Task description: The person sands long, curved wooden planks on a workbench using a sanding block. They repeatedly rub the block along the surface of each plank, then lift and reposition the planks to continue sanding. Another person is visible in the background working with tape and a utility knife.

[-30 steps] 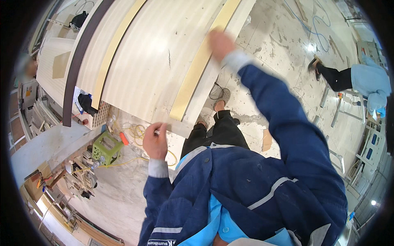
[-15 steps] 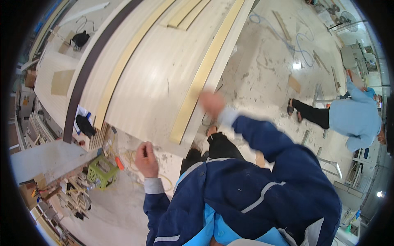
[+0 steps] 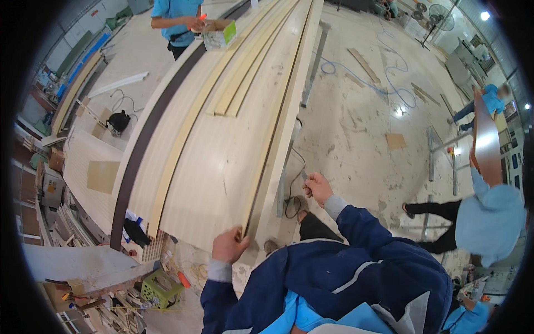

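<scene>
A wide pale panel (image 3: 206,189) stretches away from me on a raised support, with long yellow strips lying along it. My left hand (image 3: 229,245) is closed at the near end of the right-hand yellow strip (image 3: 271,131), thumb and fingers pinched about it. That strip looks narrow, as if tipped on its edge, beside the panel's right border. My right hand (image 3: 319,189) is held out past that border, above the floor. Its fingers are curled together, and whatever they may hold is too small to make out.
Two more yellow strips (image 3: 236,89) and a dark brown strip (image 3: 146,128) lie on the panel. Across it, a co-worker (image 3: 177,22) handles an open carton (image 3: 218,38). A green stool (image 3: 161,289) stands at lower left. Another person (image 3: 484,222) carries a brown board (image 3: 486,142) at right.
My left hand has moved right to the strip's end. My right hand has left the strip and swung outward. The strip shows narrower, and the view takes in more of the far end.
</scene>
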The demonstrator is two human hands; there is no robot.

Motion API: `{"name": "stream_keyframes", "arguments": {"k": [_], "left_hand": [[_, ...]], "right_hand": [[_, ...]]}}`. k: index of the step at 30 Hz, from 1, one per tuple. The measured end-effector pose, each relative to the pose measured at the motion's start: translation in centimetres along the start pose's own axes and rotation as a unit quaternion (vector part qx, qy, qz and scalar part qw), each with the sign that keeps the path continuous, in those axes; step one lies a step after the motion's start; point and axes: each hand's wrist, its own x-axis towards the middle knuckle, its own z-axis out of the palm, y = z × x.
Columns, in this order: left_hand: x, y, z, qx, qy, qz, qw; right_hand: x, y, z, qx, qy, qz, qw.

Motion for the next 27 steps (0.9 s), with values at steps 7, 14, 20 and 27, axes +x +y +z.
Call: {"name": "stream_keyframes", "arguments": {"k": [7, 14, 20, 27], "left_hand": [[-3.4, 3.1, 1.9, -0.157, 0.054, -0.107, 0.980], [-4.9, 13.9, 1.8, 0.013, 0.181, -0.229, 0.956], [-5.6, 16.5, 4.7, 0.008, 0.174, -0.230, 0.957], [-4.1, 10.8, 9.7, -0.069, 0.316, -0.235, 0.917]], "right_hand": [[14.3, -6.9, -4.0, 0.214, 0.025, 0.076, 0.973], [26.4, -14.6, -4.4, 0.254, -0.014, 0.057, 0.965], [25.4, -20.3, -2.2, 0.230, -0.003, 0.005, 0.973], [17.5, -27.7, 2.8, 0.233, -0.136, -0.196, 0.943]]}}
